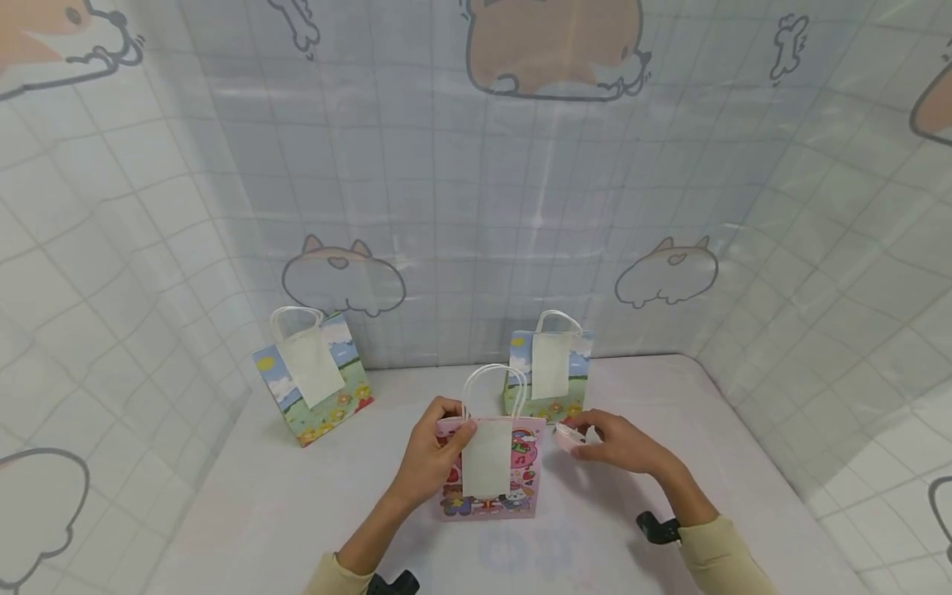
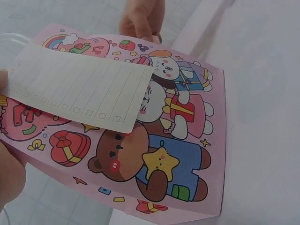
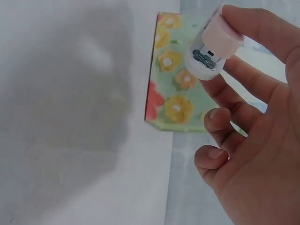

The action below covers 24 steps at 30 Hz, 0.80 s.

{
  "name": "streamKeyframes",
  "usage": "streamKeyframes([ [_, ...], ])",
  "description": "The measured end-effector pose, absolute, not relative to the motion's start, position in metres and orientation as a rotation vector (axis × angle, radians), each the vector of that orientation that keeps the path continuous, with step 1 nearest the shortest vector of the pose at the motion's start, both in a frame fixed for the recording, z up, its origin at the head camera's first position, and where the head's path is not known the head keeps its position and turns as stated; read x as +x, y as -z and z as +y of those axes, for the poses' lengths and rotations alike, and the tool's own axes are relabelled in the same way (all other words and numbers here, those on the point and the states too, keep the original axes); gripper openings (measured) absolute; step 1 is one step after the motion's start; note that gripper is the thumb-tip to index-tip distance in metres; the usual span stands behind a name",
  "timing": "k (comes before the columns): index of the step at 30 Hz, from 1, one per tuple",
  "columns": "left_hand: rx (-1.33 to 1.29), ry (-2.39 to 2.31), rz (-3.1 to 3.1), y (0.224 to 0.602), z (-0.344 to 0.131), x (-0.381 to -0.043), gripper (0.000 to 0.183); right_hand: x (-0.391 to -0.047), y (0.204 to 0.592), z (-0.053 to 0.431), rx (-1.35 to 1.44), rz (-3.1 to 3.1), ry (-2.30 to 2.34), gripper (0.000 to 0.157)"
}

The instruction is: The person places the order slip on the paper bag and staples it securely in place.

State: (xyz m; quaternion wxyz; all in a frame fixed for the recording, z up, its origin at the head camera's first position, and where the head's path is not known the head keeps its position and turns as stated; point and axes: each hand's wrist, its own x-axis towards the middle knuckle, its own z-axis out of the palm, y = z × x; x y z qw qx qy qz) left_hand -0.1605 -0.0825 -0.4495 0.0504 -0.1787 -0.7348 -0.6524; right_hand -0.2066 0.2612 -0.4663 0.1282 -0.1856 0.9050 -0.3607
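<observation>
My left hand pinches the top left edge of a pink paper gift bag, thumb in front and fingers behind. The bag stands upright with its white handles up and cartoon animals on its front. A white checklist slip with ruled lines and small boxes hangs over that front. To the bag's right, my right hand holds a small clear container with a pink cap between thumb and fingers, above the table. Dark metallic bits show inside the container. The last two fingers of this hand are curled free of it.
A flowered gift bag with a white slip stands behind the pink one, by the back curtain. Another flowered gift bag leans tilted at the back left. White cloth covers the table.
</observation>
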Motion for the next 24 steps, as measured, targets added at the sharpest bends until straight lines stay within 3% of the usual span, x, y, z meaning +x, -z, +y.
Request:
streamKeyframes([
  [8, -0.552, 2.002, -2.233, 0.45, -0.083, -0.16, 0.022, -0.207, 0.461, 0.252, -0.609, 2.651, 1.129, 0.033],
  [24, -0.55, 2.004, -2.234, 0.451, -0.082, -0.16, 0.019, -0.207, 0.459, 0.244, -0.567, 2.655, 1.138, 0.041],
])
